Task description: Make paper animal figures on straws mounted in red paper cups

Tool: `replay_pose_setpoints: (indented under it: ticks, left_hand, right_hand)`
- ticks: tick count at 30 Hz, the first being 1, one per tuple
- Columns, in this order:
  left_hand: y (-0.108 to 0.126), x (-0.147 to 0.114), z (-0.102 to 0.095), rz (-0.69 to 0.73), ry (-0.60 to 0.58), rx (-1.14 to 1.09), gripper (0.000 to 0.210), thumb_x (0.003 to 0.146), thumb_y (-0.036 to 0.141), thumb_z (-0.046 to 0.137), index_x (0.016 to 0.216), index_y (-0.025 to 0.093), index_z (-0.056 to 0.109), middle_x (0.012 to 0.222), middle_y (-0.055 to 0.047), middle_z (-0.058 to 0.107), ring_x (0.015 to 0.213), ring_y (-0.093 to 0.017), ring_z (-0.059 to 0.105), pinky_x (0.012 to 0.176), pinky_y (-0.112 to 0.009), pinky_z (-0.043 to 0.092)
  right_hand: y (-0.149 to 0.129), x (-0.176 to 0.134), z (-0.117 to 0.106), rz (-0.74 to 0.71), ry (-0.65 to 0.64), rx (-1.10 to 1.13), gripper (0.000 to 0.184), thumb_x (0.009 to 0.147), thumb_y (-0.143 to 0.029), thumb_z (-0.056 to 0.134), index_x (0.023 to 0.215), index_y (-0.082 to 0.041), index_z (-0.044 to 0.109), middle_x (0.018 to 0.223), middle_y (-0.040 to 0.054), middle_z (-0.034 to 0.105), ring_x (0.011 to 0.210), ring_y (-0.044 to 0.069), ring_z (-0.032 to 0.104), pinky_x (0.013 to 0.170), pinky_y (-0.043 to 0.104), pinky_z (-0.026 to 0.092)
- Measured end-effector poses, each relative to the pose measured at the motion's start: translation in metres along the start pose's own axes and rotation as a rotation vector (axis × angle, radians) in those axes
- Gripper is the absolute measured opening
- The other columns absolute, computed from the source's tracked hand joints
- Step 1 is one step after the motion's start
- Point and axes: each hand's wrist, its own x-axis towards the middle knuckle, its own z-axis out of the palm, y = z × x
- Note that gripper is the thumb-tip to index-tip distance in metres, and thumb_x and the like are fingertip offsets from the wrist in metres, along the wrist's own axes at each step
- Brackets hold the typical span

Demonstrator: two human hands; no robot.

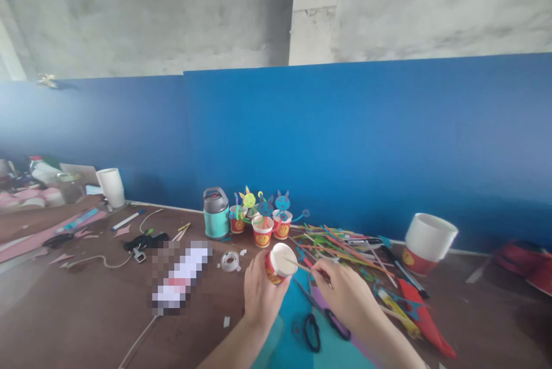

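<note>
As the left hand (263, 288) grasped a red-and-white paper cup (277, 267), its round white end facing the camera, cat-eared figures (282, 202) stood in similar cups (263, 235) behind, beside a turquoise flask (216, 223). Scissors (314, 307) lay beneath the hands on blue paper (282, 343); coloured strips (340, 242) crowded the right. The right hand (334, 283), wrist angled inward, pinched a thin stick (301, 266) directed at that end; contact could not be determined.
</note>
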Motion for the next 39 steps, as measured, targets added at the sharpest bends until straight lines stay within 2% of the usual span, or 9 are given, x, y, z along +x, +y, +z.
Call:
replay_pose_setpoints:
  ticks: [3,6,14,18,22,26,32,39]
  left_hand:
    - [0.001,0.0,-0.002,0.049,-0.001,0.069,0.05,0.068,0.021,0.071,0.114,0.019,0.049,0.101,-0.009,0.067,0.092,-0.028,0.064,0.079,-0.041,0.052]
    - [0.002,-0.001,-0.002,0.099,-0.028,0.097,0.054,0.066,0.016,0.071,0.116,0.018,0.049,0.103,-0.009,0.066,0.094,-0.028,0.063,0.08,-0.041,0.051]
    - [0.004,-0.003,-0.002,0.154,-0.061,0.087,0.055,0.067,0.01,0.066,0.119,0.018,0.047,0.106,-0.009,0.065,0.096,-0.028,0.061,0.085,-0.042,0.05]
    - [0.007,-0.002,-0.004,0.198,-0.081,0.073,0.055,0.068,0.009,0.063,0.119,0.02,0.046,0.105,-0.007,0.065,0.093,-0.026,0.061,0.083,-0.04,0.05]
    - [0.01,-0.003,-0.005,0.219,-0.097,0.07,0.055,0.067,0.009,0.062,0.118,0.023,0.047,0.103,-0.006,0.065,0.092,-0.026,0.061,0.079,-0.039,0.05]
    - [0.011,-0.005,-0.004,0.207,-0.142,0.088,0.05,0.068,0.009,0.06,0.114,0.023,0.049,0.098,-0.005,0.065,0.089,-0.025,0.061,0.078,-0.038,0.048]
    - [0.016,-0.007,-0.009,0.267,-0.187,0.076,0.032,0.075,0.016,0.06,0.106,0.024,0.053,0.086,-0.002,0.064,0.081,-0.022,0.06,0.074,-0.036,0.047]
    - [0.019,-0.01,-0.007,0.274,-0.209,0.089,0.035,0.073,0.013,0.062,0.105,0.025,0.053,0.085,-0.002,0.064,0.08,-0.022,0.061,0.072,-0.037,0.049]
  right_hand:
    - [-0.008,-0.004,-0.006,0.09,-0.026,-0.162,0.03,0.09,-0.018,0.039,0.079,-0.021,0.066,0.08,0.0084,0.073,0.075,0.022,0.066,0.057,0.025,0.03]
    - [-0.012,-0.003,-0.005,0.117,-0.057,-0.214,0.031,0.09,-0.017,0.039,0.078,-0.021,0.067,0.08,0.0092,0.073,0.076,0.023,0.067,0.055,0.026,0.029]
    - [-0.01,-0.003,0.002,0.097,-0.026,-0.25,0.03,0.088,-0.014,0.041,0.079,-0.021,0.068,0.077,0.0094,0.073,0.073,0.022,0.067,0.054,0.025,0.03]
    - [-0.009,-0.003,0.001,0.104,-0.057,-0.28,0.032,0.089,-0.015,0.04,0.075,-0.02,0.069,0.078,0.0109,0.073,0.075,0.023,0.068,0.055,0.026,0.031]
    - [-0.01,-0.003,0.0,0.106,-0.091,-0.303,0.033,0.089,-0.014,0.038,0.079,-0.019,0.07,0.081,0.0128,0.073,0.077,0.027,0.069,0.056,0.028,0.034]
    - [-0.015,-0.005,0.0,0.149,-0.139,-0.301,0.031,0.086,-0.011,0.04,0.085,-0.018,0.07,0.086,0.0149,0.074,0.08,0.029,0.07,0.056,0.029,0.037]
    - [-0.019,-0.005,0.005,0.159,-0.183,-0.285,0.035,0.081,-0.005,0.038,0.088,-0.019,0.069,0.09,0.015,0.074,0.085,0.029,0.07,0.059,0.029,0.04]
    - [-0.014,-0.004,0.006,0.148,-0.182,-0.289,0.034,0.082,-0.008,0.038,0.087,-0.02,0.069,0.091,0.0134,0.074,0.086,0.029,0.07,0.061,0.03,0.043]
